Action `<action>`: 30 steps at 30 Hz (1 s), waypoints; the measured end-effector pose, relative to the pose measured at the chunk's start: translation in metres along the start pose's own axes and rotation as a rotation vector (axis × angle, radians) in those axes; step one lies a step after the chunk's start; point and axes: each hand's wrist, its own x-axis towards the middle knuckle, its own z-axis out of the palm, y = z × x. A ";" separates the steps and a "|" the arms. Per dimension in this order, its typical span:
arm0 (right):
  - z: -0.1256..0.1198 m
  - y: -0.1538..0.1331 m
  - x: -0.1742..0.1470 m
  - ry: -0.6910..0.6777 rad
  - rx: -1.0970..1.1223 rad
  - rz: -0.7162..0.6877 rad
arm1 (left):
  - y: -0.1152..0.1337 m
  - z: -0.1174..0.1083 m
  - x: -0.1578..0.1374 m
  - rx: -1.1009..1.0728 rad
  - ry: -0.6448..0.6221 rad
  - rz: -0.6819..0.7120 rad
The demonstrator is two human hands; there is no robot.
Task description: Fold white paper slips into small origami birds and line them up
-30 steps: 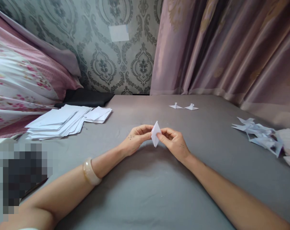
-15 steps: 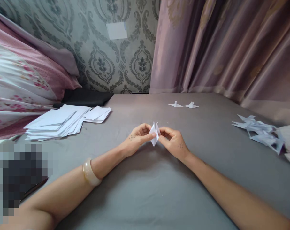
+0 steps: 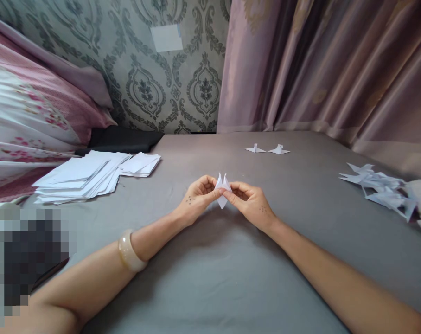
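Observation:
A small folded piece of white paper is held up over the grey cloth surface, two narrow points at its top and one wider point below. My left hand pinches its left side, thumb on the near face and fingers curled behind. On the right side, my right hand grips it the same way, the thumb pressed on the near face. The two thumb tips nearly meet at the paper's middle. The fingertips behind the paper are partly hidden.
Stacked white paper sheets lie at the left, a smaller paper pile beside them. Two folded paper figures stand at the back. Several folded paper pieces are heaped at the right. A black item lies behind the stacks.
My right thumb has moved onto the near face of the folded paper, which now faces me more squarely. The camera view has shifted slightly.

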 end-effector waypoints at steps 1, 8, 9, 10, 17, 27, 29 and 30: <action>0.000 -0.001 0.000 -0.005 0.010 0.014 | 0.000 0.000 0.000 -0.007 0.002 0.003; -0.003 -0.003 0.003 -0.029 0.184 0.153 | -0.001 -0.001 0.003 -0.066 0.035 -0.028; -0.004 -0.002 0.004 -0.031 0.211 0.175 | 0.000 -0.001 0.003 -0.077 0.040 -0.043; -0.004 -0.001 0.005 -0.031 0.233 0.196 | 0.000 0.000 0.003 -0.084 0.041 -0.057; -0.003 0.004 0.006 0.010 0.226 0.218 | 0.004 0.003 0.000 -0.028 0.078 -0.081; 0.003 -0.006 0.006 0.084 0.118 0.095 | 0.008 0.008 -0.003 0.043 0.084 -0.091; 0.003 -0.005 0.006 0.099 0.115 0.096 | 0.008 0.008 -0.003 0.046 0.084 -0.097; 0.003 -0.005 0.006 0.102 0.114 0.095 | 0.008 0.008 -0.003 0.047 0.084 -0.099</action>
